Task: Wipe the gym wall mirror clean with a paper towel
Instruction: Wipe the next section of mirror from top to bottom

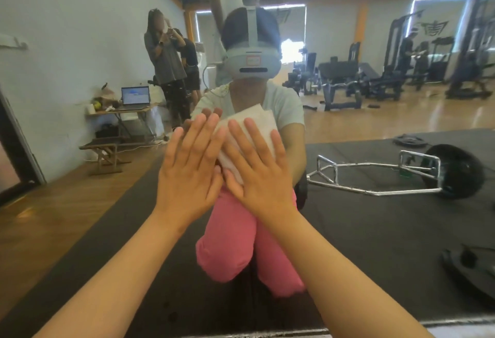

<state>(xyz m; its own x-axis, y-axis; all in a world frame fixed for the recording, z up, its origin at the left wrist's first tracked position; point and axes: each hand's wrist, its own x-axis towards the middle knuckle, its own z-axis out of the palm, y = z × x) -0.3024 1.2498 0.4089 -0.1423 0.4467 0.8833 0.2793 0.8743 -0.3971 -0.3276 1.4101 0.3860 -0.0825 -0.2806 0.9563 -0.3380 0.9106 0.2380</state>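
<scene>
Two hands are pressing flat on the gym mirror (388,230), fingers straight and spread. The left hand (187,169) and right hand (257,166) are covering most of the folded white paper towel (258,120). Its top is showing just beyond the right fingertips, and its lower edge is hiding under the palms.

Laptop (135,95), hex bar (375,177), weight machines (340,80)

The person wears a pale green short-sleeved top (285,108), pink trousers (230,244) and a grey headset (253,63).
</scene>
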